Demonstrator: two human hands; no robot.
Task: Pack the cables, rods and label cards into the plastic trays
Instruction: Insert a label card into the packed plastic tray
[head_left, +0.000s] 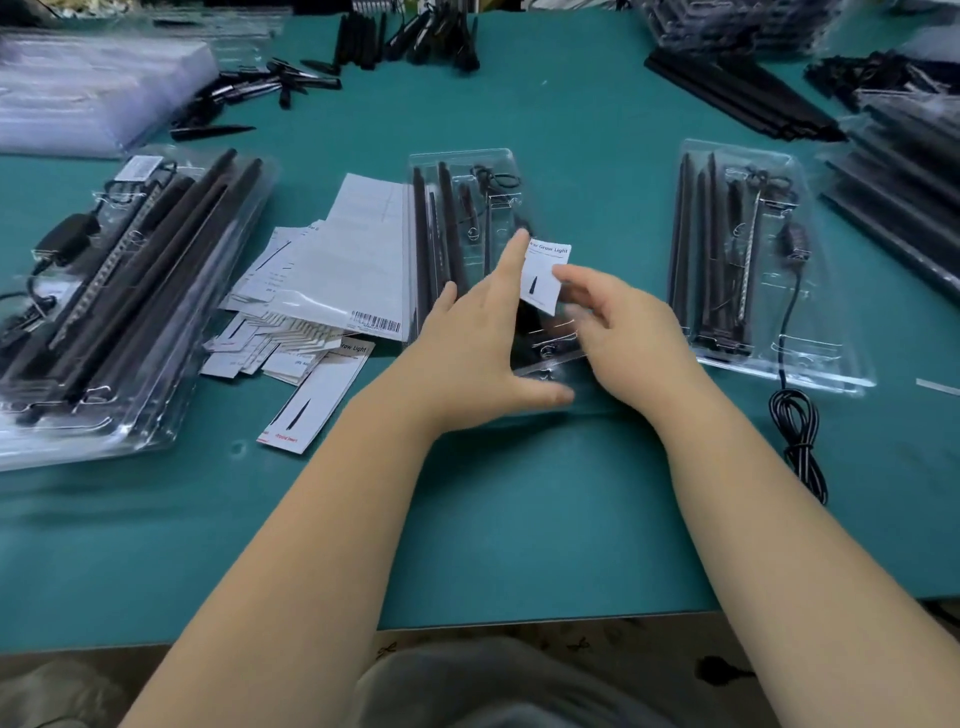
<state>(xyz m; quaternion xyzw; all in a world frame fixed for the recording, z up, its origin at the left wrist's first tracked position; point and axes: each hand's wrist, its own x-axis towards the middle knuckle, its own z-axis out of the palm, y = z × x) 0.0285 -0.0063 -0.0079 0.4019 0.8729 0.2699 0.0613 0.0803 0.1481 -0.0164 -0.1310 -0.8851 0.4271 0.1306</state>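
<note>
Green mat (519, 519): our right hand (623, 327) pinches label card (543, 275) over centre tray (462, 161); left hand (483, 343) flat, released.

glossy clear plastic on a matt green table

at 12 o'clock, clear shiny tray (467, 161) holds matt black rods (422, 234); white paper card (543, 275).

Packing workshop: green bench (519, 509) crowded with stacked trays (130, 291) (identical kits).

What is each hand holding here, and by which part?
The right hand pinches a small white printed label card by its right edge. The left hand holds nothing, fingers straight over the middle clear plastic tray.
</note>
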